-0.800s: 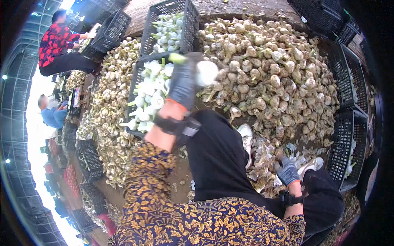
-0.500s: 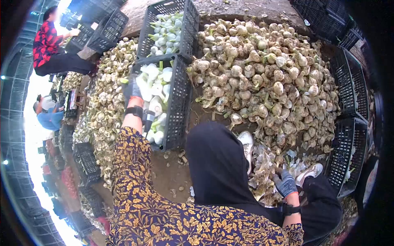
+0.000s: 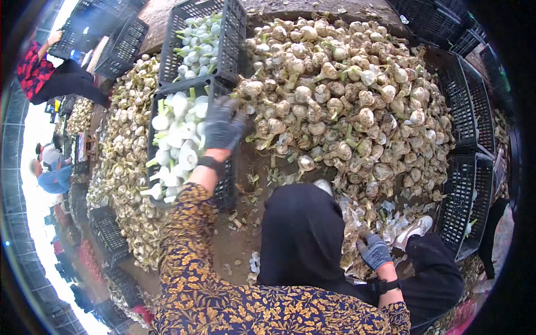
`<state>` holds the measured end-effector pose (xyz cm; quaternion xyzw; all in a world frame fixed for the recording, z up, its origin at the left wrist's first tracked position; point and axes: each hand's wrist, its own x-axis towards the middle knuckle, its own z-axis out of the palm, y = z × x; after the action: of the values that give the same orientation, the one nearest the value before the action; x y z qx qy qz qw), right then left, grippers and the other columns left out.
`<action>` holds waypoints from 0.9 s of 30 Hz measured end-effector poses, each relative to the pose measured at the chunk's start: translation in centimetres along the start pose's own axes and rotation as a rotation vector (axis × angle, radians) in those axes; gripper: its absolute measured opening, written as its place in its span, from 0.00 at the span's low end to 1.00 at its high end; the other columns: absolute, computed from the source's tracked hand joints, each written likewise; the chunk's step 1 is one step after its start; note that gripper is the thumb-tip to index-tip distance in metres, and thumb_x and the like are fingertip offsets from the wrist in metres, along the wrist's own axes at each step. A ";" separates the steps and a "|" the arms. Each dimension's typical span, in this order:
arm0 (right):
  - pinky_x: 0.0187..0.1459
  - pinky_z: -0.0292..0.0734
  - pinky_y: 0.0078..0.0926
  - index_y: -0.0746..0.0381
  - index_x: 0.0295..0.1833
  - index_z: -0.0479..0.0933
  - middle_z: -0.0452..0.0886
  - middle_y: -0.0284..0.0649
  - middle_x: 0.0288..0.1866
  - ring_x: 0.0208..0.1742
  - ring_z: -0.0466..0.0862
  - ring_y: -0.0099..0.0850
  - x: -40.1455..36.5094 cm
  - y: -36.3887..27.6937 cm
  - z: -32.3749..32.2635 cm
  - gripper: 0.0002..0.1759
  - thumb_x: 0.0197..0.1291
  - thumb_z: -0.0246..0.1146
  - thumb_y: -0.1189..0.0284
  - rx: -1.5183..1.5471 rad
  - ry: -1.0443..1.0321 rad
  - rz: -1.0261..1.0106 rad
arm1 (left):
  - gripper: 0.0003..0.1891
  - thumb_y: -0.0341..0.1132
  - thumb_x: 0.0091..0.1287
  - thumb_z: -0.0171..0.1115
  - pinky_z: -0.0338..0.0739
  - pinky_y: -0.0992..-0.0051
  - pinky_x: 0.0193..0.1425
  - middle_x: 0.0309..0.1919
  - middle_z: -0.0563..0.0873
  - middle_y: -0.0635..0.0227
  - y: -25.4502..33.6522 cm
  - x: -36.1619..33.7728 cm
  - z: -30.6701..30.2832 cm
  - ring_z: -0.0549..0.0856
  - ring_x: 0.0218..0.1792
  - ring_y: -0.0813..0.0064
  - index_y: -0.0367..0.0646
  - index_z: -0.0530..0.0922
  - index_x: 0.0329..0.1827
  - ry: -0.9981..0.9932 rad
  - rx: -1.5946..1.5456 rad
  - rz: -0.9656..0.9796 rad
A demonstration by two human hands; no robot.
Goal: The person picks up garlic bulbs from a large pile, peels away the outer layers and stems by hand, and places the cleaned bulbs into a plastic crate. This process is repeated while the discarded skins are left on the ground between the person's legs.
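The left hand (image 3: pixel 224 124), in a dark glove, is over the right side of a black crate (image 3: pixel 226 192) at left of centre, its fingers loosely spread and blurred. Its palm faces away from view, and it covers part of the crate's rim and some of the white garlic bulbs (image 3: pixel 188 159) inside. The right hand (image 3: pixel 375 252), in a grey glove at lower right, is half curled beside loose peelings (image 3: pixel 391 224); its fingertips are hard to make out, so whether it grips anything cannot be told. The raised knee (image 3: pixel 301 234) hides part of the peelings and nearly all of one shoe (image 3: pixel 322 185).

A second crate (image 3: pixel 233 42) of pale bulbs adjoins the first at the top, its upper end cut off by the frame. A heap of soil-stained garlic (image 3: pixel 357 106) fills the upper middle and right, and another pile (image 3: pixel 128 167) runs down the left. Between them shows brown, littered ground (image 3: pixel 245 234). More black crates (image 3: pixel 460 195) stand along the right. At upper left is a person in red and black (image 3: pixel 34 75), the head out of sight; below, a person in blue (image 3: pixel 53 180) is small and indistinct against glare.
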<state>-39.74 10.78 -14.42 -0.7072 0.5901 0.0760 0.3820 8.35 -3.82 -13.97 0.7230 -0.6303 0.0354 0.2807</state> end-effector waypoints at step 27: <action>0.32 0.73 0.24 0.60 0.47 0.74 0.78 0.36 0.34 0.29 0.77 0.25 2.7 -9.8 -10.4 0.26 0.61 0.48 0.49 1.516 -0.005 0.020 | 0.25 0.34 0.59 0.58 0.75 0.77 0.43 0.43 0.77 0.69 27.0 5.8 -5.1 0.77 0.40 0.81 0.46 0.64 0.60 -0.970 -1.375 -0.164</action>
<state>-33.79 2.28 -4.28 -0.2455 0.4861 -0.3454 0.7642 -14.09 -7.96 2.37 0.3699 -0.5076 -0.6908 0.3580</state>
